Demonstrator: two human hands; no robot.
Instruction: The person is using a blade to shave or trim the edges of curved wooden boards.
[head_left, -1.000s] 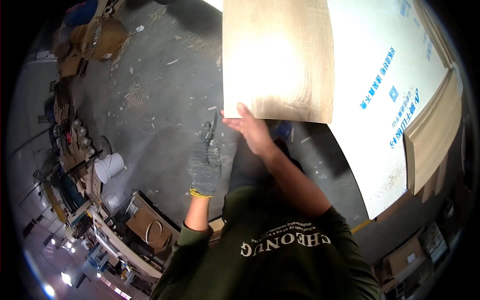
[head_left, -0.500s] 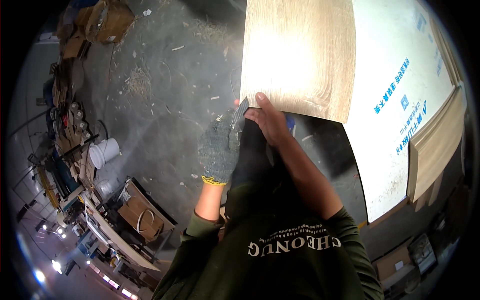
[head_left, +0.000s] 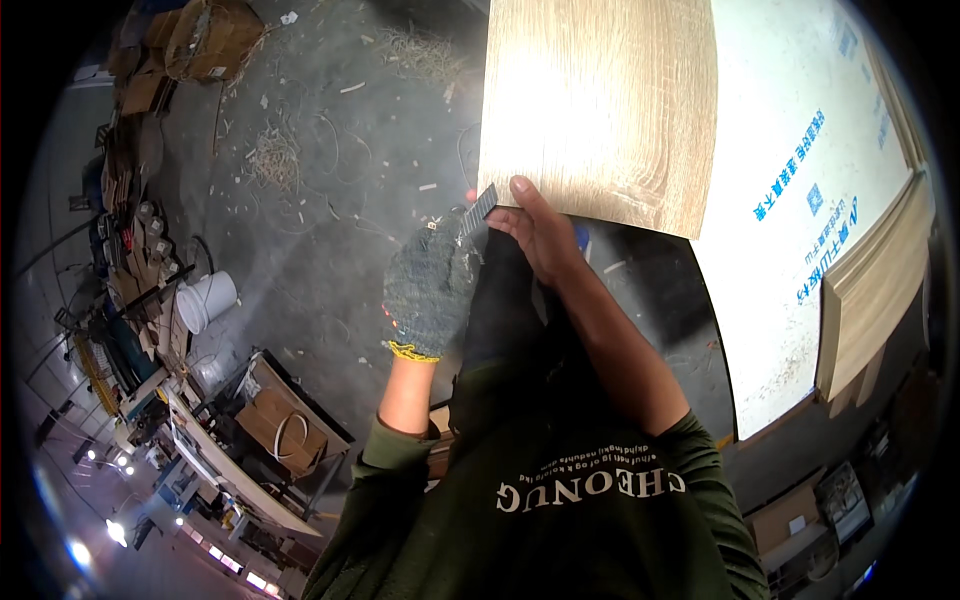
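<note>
A wood-grain board (head_left: 600,120) with a bright glare on it reaches in from the top, its near left corner close to me. My right hand (head_left: 540,228), bare, grips that edge with the thumb on top and the fingers underneath. My left hand (head_left: 432,285) wears a grey knit glove with a yellow cuff. It is closed on a flat, dark strip with slanting ridges, which looks like a file (head_left: 480,210). The file lies slanted against the corner of the board, beside my right fingers. The gloved fingers are partly hidden behind it.
A white sheet with blue print (head_left: 770,290) lies at the right, with stacked wood-grain boards (head_left: 875,285) beyond it. Shavings (head_left: 275,158) litter the grey floor. A white bucket (head_left: 208,302) and cardboard boxes (head_left: 215,40) stand at the left.
My left hand has shifted slightly to the left, and the file sits a little higher along the board's corner. My right hand keeps its grip on the edge.
</note>
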